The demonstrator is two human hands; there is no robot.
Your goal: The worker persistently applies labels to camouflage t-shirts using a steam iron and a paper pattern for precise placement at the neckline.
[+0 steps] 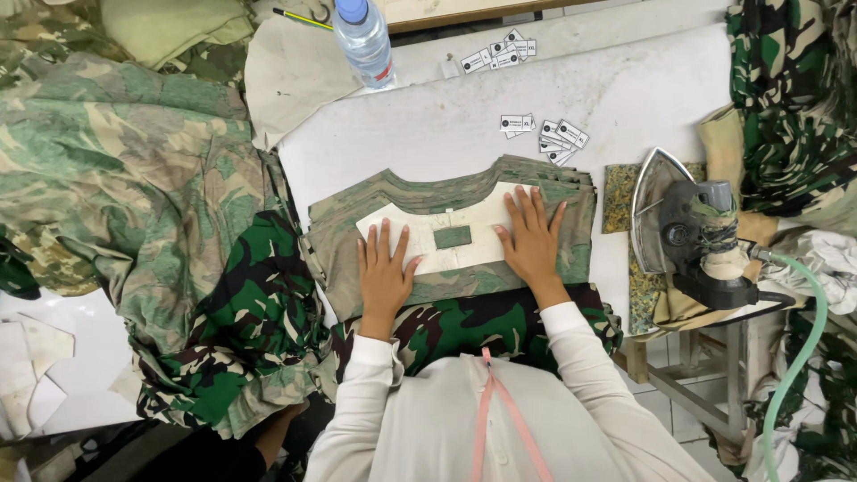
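From the head camera I looked straight down on the table (pixel 446 125), padded in white cloth. Both hands lay flat with fingers spread, pinching nothing: my left hand (pixel 386 272) pressed the left end of a cream template (pixel 420 234), and my right hand (pixel 534 239) pressed its right end. The template sat on a stack of camouflage shirt pieces (pixel 357 219) at the near middle of the table, neckline away from me. A small green patch (pixel 453 236) rested in the template's cut-out window, between the hands and touching neither.

I judged the stack soft, limp and light, likely to slide layer on layer, so flat palms suited it better than a pinch. The template looked thin and stiff; I would have taken it by an outer edge. The patch seemed featherlight and easily nudged.

Small white rectangular labels with dark print lay in a loose cluster (pixel 558 138) beyond the stack to the right, and a second cluster (pixel 500 55) lay farther back. A clear plastic bottle (pixel 364 40) with a blue cap stood near it. A steam iron (pixel 683 228) rested on its stand at the right, well apart from the hands, a pale green hose (pixel 799 348) trailing down. Heaps of camouflage cloth (pixel 134 161) lay to the left.
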